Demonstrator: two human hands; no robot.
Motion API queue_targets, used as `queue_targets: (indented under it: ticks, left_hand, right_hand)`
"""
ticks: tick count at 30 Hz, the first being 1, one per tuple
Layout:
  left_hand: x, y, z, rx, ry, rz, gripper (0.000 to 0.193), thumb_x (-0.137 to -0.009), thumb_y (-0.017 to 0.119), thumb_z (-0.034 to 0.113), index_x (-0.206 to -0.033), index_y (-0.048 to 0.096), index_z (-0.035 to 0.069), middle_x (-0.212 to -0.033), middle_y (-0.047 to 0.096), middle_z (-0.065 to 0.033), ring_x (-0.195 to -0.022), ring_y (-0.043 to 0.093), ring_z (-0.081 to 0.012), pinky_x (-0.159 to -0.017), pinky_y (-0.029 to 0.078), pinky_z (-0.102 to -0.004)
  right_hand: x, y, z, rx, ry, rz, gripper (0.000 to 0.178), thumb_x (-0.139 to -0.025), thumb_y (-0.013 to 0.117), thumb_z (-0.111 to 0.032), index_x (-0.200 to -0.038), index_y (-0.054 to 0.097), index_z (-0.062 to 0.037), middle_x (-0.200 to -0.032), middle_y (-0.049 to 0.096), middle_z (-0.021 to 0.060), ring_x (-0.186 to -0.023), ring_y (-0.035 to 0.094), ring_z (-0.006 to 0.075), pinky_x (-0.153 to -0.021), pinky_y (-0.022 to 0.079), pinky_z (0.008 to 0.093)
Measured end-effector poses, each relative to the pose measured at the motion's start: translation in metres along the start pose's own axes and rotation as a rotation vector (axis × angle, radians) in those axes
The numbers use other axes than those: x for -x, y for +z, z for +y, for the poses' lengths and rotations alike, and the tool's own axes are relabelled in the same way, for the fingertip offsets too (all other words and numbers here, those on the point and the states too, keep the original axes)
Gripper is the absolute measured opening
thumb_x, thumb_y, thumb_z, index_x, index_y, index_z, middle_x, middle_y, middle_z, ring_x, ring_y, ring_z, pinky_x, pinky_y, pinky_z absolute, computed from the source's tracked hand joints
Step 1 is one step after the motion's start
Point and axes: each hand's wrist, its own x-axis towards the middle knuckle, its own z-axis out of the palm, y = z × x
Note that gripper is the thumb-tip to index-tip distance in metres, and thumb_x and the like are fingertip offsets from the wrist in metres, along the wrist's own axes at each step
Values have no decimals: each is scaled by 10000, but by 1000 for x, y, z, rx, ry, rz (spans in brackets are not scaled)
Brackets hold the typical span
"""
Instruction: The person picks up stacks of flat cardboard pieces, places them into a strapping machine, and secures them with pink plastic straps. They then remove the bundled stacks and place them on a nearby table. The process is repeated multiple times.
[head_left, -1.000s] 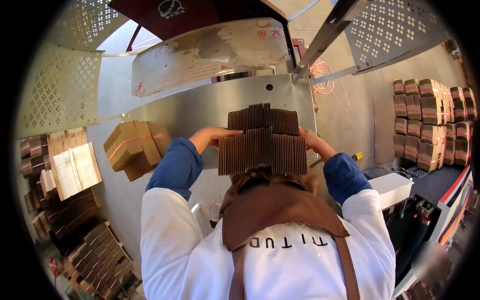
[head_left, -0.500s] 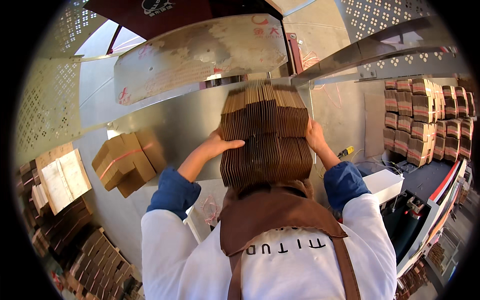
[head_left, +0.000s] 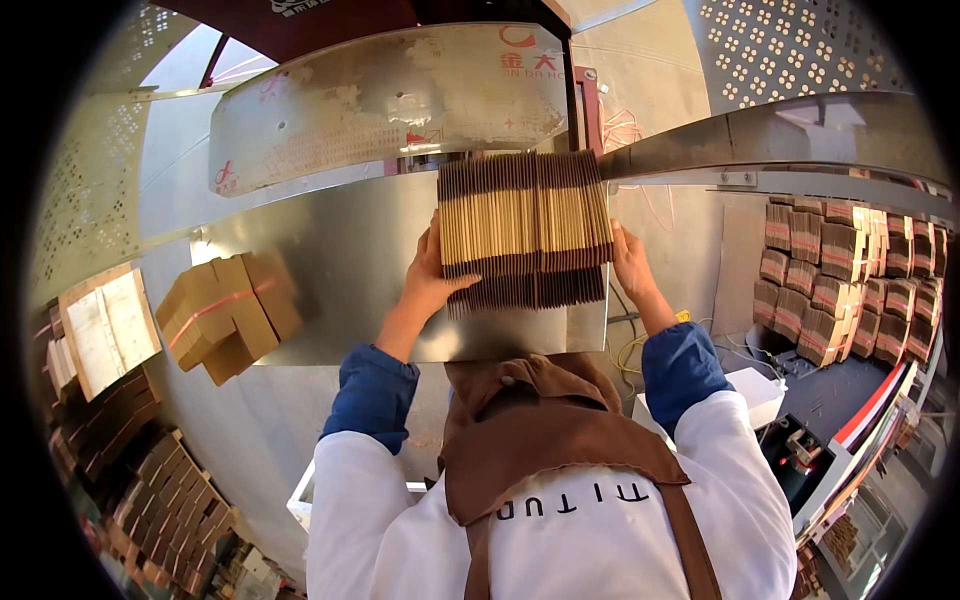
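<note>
A thick stack of folded brown cardboard pieces stands on edge at the middle of the metal table, close to the machine on the far side. My left hand grips its left side, thumb lying over the near part. At the opposite side my right hand presses with the fingers against the end; some of those fingertips are hidden. To the left lies a strapped bundle of flat cardboard, overhanging the table's near edge.
A stained metal guard plate and a steel rail border the table's far side. Strapped cardboard stacks stand at the right, more cardboard piles at the lower left. A white bin is beside my right arm.
Both hands have carried the cardboard stack away from my apron, and it has tilted so that more of its lighter top edges show. The strapped bundle stays on the table.
</note>
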Motion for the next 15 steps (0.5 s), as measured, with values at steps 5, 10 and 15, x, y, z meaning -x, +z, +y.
queue_targets:
  ticks: [5, 10, 15]
  left_hand:
    - [5, 10, 1, 73, -76, 26, 1184, -604, 851, 326, -1507, 120, 94, -1492, 298, -176, -1343, 359, -358, -1081, 368, -411]
    - [2, 16, -5, 69, -31, 66, 1167, -598, 855, 291, -1503, 144, 92, -1478, 328, -170, -1334, 377, -346, -1072, 380, -405]
    - [6, 23, -13, 365, -103, 82, 1112, -620, 858, 185, -1493, 177, 87, -1403, 438, -139, -1263, 470, -278, -1033, 414, -370]
  right_hand:
    - [31, 28, -107, 594, -1009, 215, 504, -967, 432, -401, -1278, 515, -14, -1239, 532, 180, -1143, 496, 345, -989, 390, 419]
    - [0, 79, -156, 837, -1319, 55, 639, -923, 411, -557, -1349, 462, -83, -1377, 436, 156, -1293, 367, 351, -1060, 286, 515]
    - [-20, 101, -146, 933, -1406, -70, 638, -911, 433, -561, -1352, 463, -100, -1385, 439, 144, -1304, 363, 349, -1054, 287, 515]
